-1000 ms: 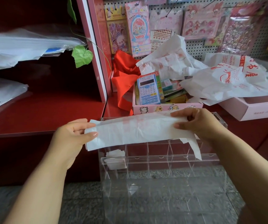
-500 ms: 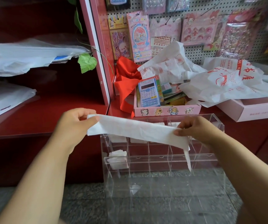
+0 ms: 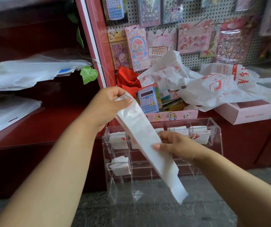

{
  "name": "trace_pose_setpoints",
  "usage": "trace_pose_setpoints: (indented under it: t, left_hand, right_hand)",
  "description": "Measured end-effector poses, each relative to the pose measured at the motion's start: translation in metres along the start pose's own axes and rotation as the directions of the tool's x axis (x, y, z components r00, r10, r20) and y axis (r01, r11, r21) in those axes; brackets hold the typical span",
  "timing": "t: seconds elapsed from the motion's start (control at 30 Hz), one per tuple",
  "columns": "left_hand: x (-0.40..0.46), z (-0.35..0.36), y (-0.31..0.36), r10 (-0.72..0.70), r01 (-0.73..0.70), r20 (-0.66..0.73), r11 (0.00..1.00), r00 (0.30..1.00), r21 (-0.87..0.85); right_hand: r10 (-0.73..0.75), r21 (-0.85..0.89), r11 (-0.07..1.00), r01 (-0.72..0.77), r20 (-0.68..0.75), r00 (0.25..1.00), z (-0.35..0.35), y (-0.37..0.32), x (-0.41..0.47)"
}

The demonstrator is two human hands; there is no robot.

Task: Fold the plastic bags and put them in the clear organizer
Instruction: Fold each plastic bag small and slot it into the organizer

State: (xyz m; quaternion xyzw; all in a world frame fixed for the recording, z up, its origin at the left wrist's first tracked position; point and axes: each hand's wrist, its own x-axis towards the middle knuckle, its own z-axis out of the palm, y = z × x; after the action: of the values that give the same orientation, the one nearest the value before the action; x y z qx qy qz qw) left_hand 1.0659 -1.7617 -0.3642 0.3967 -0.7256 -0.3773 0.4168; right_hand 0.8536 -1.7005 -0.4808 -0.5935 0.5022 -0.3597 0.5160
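Thin matt white plastic bag (image 3: pixel 145 141); glossy clear acrylic organizer (image 3: pixel 213 128).

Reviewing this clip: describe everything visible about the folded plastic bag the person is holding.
The folded plastic bag is a long, narrow white strip of thin, slightly translucent plastic with faint red print showing through. It slants from upper left to lower right in front of the clear organizer. The left hand pinches its upper end; the right hand pinches it near the middle, thumb on its face. The lower end hangs free, blurred.

The red counter (image 3: pixel 239 136) is carrying two pink boxes (image 3: pixel 172 115), loose white bags (image 3: pixel 213 89) sprawling over them; the clear organizer (image 3: pixel 164 161) is standing seemingly on the grey floor (image 3: pixel 90 208).
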Motion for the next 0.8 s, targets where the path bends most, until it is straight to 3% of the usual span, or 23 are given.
trace_pose_setpoints:
  t: [0.07,0.13,0.2,0.23,0.33,0.43,0.67,0.8]
  left_hand:
    - [0.003,0.006,0.004,0.013,-0.013,0.000,0.999,1.000,-0.041]
    - [0.005,0.012,0.005,-0.026,0.002,-0.093,0.967,0.995,-0.255]
    - [0.002,0.022,0.002,-0.172,0.064,-0.143,0.829,0.975,-0.556]
    - [-0.003,0.030,-0.003,-0.243,0.122,-0.111,0.770,0.964,-0.626]
    - [-0.028,0.056,-0.022,-0.393,0.376,0.081,0.770,0.916,-0.516]
    - [-0.049,0.075,-0.035,-0.437,0.468,0.181,0.754,0.881,-0.461]
    - [-0.058,0.082,-0.042,-0.350,0.328,-0.006,0.885,0.937,-0.330]
    - [-0.060,0.080,-0.042,-0.342,0.294,-0.085,0.889,0.936,-0.351]
  right_hand:
    - [-0.034,0.005,0.999,0.034,-0.045,0.998,0.005,-0.003,-0.002]
    - [-0.057,0.043,0.997,0.062,-0.107,0.993,0.008,-0.007,-0.004]
    - [-0.070,0.125,0.988,0.095,-0.193,0.979,0.010,-0.012,-0.005]
    - [-0.073,0.186,0.975,0.118,-0.233,0.970,0.010,-0.013,-0.005]
    - [-0.074,0.329,0.926,0.185,-0.321,0.944,0.011,-0.017,-0.005]
    - [-0.080,0.404,0.886,0.226,-0.345,0.935,0.015,-0.019,-0.007]
    - [-0.094,0.385,0.895,0.224,-0.327,0.940,0.017,-0.023,-0.011]
    - [-0.119,0.339,0.909,0.243,-0.348,0.930,0.019,-0.030,-0.014]
